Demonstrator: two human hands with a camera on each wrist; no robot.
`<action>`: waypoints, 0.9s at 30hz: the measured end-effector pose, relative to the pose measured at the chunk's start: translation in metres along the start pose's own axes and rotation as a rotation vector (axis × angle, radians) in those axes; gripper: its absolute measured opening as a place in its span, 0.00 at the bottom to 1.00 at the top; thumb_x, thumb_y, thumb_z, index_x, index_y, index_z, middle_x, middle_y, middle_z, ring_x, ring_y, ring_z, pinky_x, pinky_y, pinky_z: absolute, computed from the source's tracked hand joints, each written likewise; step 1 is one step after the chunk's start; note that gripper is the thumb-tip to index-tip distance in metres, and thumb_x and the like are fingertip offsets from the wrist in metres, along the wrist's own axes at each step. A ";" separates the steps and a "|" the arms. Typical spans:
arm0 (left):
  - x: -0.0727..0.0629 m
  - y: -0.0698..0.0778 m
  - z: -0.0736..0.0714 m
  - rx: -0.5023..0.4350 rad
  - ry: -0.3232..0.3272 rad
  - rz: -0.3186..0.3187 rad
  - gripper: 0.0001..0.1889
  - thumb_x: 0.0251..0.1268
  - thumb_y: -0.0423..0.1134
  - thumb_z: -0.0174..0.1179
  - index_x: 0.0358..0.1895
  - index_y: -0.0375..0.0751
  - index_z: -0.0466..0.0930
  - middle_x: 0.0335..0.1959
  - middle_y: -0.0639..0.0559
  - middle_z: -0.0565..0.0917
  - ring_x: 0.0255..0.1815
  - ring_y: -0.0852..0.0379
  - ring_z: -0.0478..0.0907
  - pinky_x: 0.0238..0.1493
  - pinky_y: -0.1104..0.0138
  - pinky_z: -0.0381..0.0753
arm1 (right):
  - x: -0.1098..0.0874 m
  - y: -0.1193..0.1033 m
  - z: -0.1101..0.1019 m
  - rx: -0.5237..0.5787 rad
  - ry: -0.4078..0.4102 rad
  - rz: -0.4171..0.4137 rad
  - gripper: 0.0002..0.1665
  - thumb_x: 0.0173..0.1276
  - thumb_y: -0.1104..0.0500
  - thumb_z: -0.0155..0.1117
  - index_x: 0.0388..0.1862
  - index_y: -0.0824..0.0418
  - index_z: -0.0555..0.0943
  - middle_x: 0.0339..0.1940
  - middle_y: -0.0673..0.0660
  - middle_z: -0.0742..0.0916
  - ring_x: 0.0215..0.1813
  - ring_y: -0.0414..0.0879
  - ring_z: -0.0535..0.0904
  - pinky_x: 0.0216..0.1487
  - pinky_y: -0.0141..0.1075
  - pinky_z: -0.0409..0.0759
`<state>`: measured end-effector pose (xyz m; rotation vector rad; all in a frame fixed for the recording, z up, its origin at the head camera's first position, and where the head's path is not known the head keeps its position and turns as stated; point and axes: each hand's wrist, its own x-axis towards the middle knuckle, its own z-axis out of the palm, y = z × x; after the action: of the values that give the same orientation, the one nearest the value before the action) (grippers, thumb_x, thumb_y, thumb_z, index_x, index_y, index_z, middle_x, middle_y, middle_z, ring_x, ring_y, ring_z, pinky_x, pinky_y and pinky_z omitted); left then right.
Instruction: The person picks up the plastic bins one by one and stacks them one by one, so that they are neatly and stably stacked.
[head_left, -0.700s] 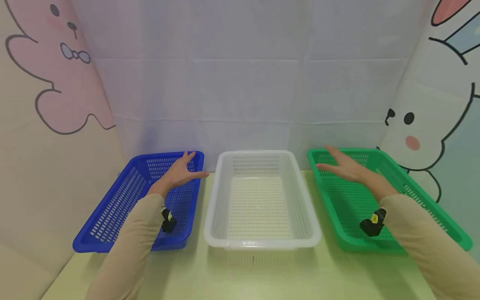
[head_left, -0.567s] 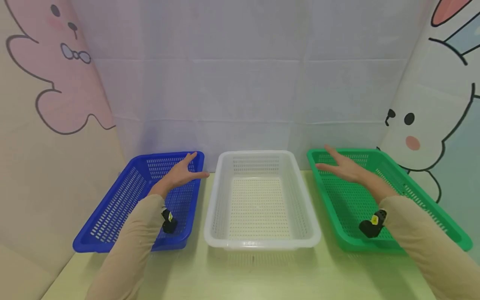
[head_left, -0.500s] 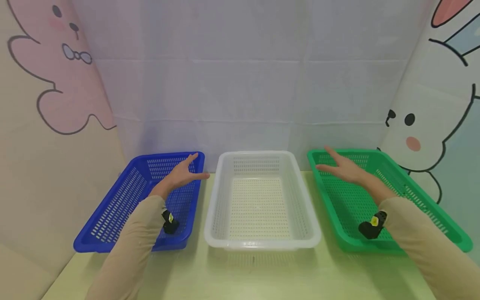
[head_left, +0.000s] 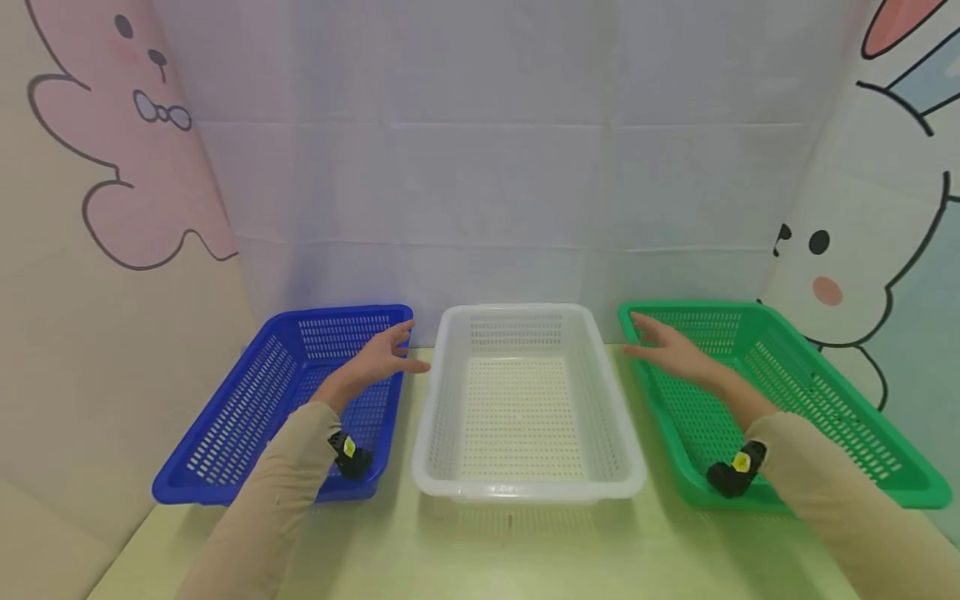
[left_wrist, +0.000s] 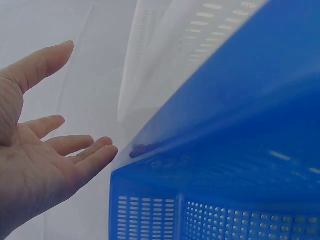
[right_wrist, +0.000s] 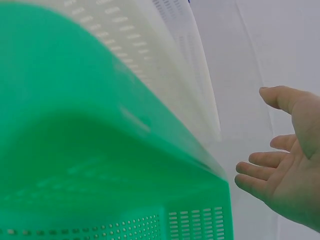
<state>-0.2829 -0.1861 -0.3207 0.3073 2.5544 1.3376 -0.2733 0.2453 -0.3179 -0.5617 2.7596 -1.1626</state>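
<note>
My left hand point(head_left: 372, 360) hovers over the right side of the blue basket point(head_left: 282, 315), thumb and fingers spread apart and holding nothing. In the left wrist view that hand point(left_wrist: 45, 145) shows its palm, with the fingers loosely extended. Over the left side of the green basket point(head_left: 847, 417), my right hand point(head_left: 675, 354) is held out in the same way. The right wrist view shows the right hand point(right_wrist: 292, 155) with relaxed fingers and nothing between them. Between the hands stands a white basket point(head_left: 528, 490), which neither hand touches in the head view.
All three baskets stand side by side on a pale table point(head_left: 495, 554). A white cloth point(head_left: 495, 183) hangs close behind them. Black wrist cameras sit on the left wrist point(head_left: 351, 457) and the right wrist point(head_left: 738, 471), low over the outer baskets.
Both hands have come slightly nearer and inward toward the white basket, and their fingers look less widely spread. The head view has shifted a little. The baskets stand as before.
</note>
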 end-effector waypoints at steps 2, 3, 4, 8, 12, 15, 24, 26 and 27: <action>0.000 -0.001 0.002 -0.018 -0.008 -0.002 0.47 0.54 0.39 0.63 0.72 0.41 0.40 0.72 0.40 0.46 0.69 0.37 0.49 0.64 0.45 0.55 | 0.000 -0.001 0.004 0.005 -0.004 0.000 0.43 0.69 0.53 0.51 0.70 0.71 0.43 0.68 0.74 0.54 0.65 0.70 0.54 0.60 0.61 0.60; -0.001 -0.002 0.003 -0.018 -0.007 -0.006 0.47 0.53 0.39 0.63 0.72 0.41 0.41 0.72 0.39 0.46 0.68 0.37 0.50 0.63 0.45 0.55 | -0.001 -0.001 0.006 0.011 -0.008 0.000 0.43 0.68 0.53 0.52 0.70 0.71 0.43 0.69 0.74 0.54 0.65 0.70 0.54 0.59 0.61 0.60; -0.001 -0.002 0.004 -0.024 -0.007 -0.009 0.47 0.53 0.39 0.64 0.72 0.41 0.41 0.71 0.39 0.47 0.68 0.37 0.50 0.63 0.45 0.56 | -0.001 -0.001 0.008 0.018 -0.011 0.001 0.43 0.68 0.53 0.52 0.70 0.71 0.43 0.69 0.74 0.53 0.65 0.70 0.54 0.59 0.60 0.61; -0.002 -0.001 0.009 -0.054 0.004 -0.043 0.45 0.53 0.36 0.63 0.72 0.40 0.44 0.70 0.36 0.52 0.67 0.37 0.53 0.62 0.46 0.60 | -0.004 -0.002 0.016 0.032 -0.020 0.014 0.45 0.67 0.52 0.54 0.71 0.71 0.43 0.69 0.73 0.53 0.65 0.69 0.56 0.57 0.60 0.64; -0.002 -0.002 0.015 -0.130 -0.016 -0.084 0.44 0.55 0.33 0.61 0.71 0.38 0.43 0.68 0.34 0.53 0.66 0.37 0.57 0.59 0.50 0.66 | -0.007 -0.003 0.023 0.065 -0.022 0.020 0.45 0.66 0.54 0.55 0.70 0.72 0.44 0.68 0.74 0.56 0.63 0.69 0.59 0.55 0.58 0.67; -0.002 -0.002 0.018 -0.172 -0.043 -0.115 0.43 0.56 0.32 0.60 0.71 0.36 0.43 0.67 0.32 0.54 0.64 0.37 0.59 0.58 0.51 0.68 | -0.009 -0.005 0.027 0.091 -0.033 0.049 0.44 0.66 0.54 0.56 0.70 0.72 0.45 0.67 0.75 0.58 0.63 0.69 0.59 0.55 0.58 0.68; -0.005 0.000 0.027 -0.185 -0.096 -0.206 0.42 0.55 0.27 0.59 0.70 0.31 0.42 0.57 0.30 0.70 0.55 0.40 0.72 0.51 0.54 0.75 | -0.009 -0.008 0.041 0.189 -0.104 0.072 0.38 0.66 0.58 0.54 0.67 0.74 0.52 0.64 0.76 0.61 0.62 0.69 0.62 0.54 0.58 0.69; -0.006 0.000 0.029 -0.186 -0.093 -0.219 0.42 0.54 0.26 0.59 0.70 0.31 0.43 0.56 0.31 0.71 0.54 0.41 0.73 0.50 0.55 0.76 | -0.008 -0.009 0.044 0.214 -0.113 0.076 0.36 0.66 0.60 0.54 0.67 0.73 0.54 0.64 0.76 0.62 0.61 0.68 0.65 0.53 0.58 0.70; -0.006 0.001 0.030 -0.183 -0.097 -0.219 0.42 0.55 0.26 0.59 0.70 0.31 0.43 0.56 0.30 0.71 0.54 0.41 0.73 0.50 0.55 0.76 | -0.008 -0.008 0.045 0.216 -0.113 0.083 0.36 0.66 0.60 0.54 0.67 0.73 0.55 0.64 0.76 0.63 0.60 0.67 0.65 0.53 0.59 0.70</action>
<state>-0.2678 -0.1644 -0.3359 0.0542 2.2902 1.4213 -0.2531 0.2128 -0.3439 -0.4687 2.4970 -1.3430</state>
